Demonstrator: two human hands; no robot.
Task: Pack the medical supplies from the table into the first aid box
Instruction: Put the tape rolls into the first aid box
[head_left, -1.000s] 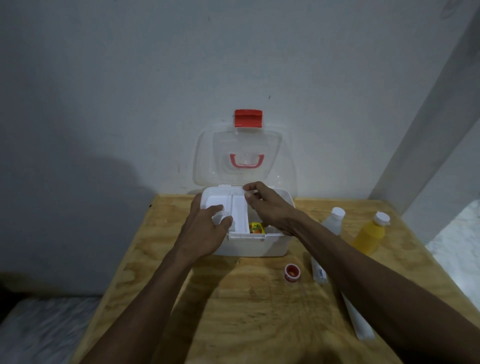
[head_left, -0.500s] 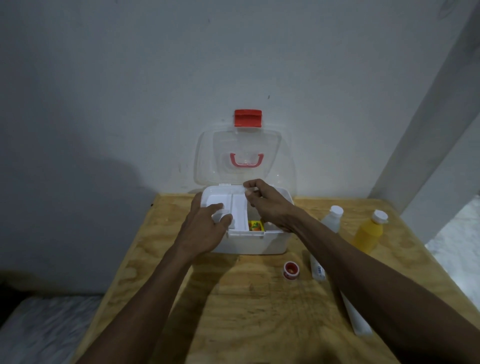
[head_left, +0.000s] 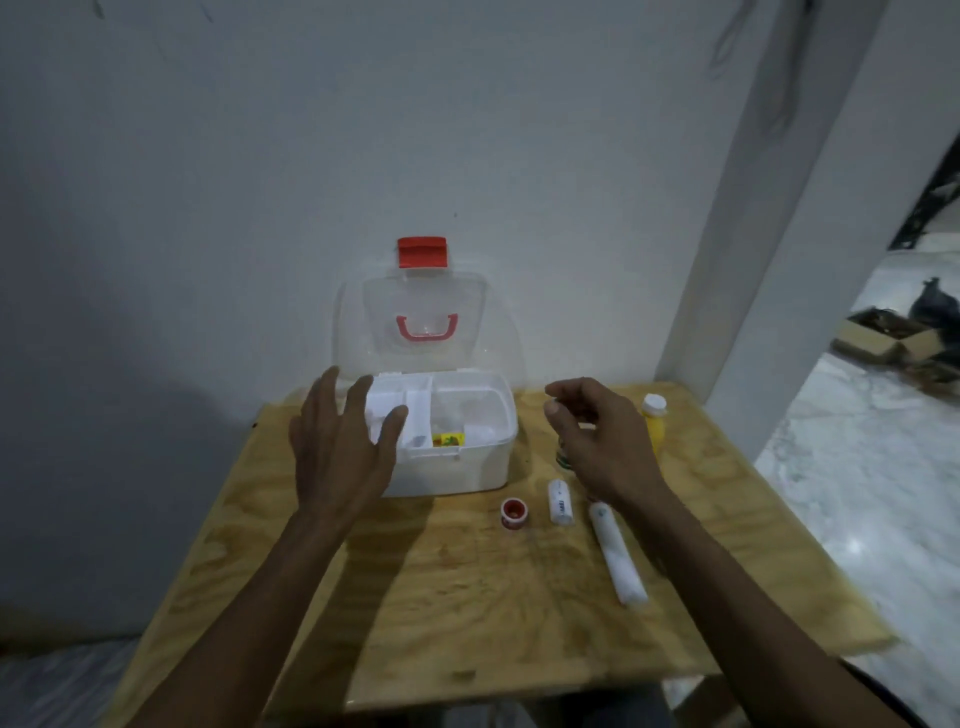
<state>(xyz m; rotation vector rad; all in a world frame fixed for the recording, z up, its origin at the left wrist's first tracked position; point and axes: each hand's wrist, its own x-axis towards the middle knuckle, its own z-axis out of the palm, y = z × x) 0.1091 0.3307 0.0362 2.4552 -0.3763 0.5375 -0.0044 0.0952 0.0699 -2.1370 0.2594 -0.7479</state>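
The white first aid box (head_left: 447, 462) sits open at the back of the plywood table (head_left: 467, 597), its clear lid (head_left: 423, 332) against the wall. The left hand (head_left: 340, 447) hovers with fingers spread over its left corner. The right hand (head_left: 597, 441), loosely curled and empty, hangs above a small bandage roll (head_left: 560, 501), a long wrapped roll (head_left: 618, 553), a red tape spool (head_left: 514, 513) and a yellow bottle (head_left: 654, 421).

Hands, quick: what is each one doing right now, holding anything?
Left hand: open, fingers spread over the first aid box, holding nothing.
Right hand: open, fingers loosely curled, holding nothing.
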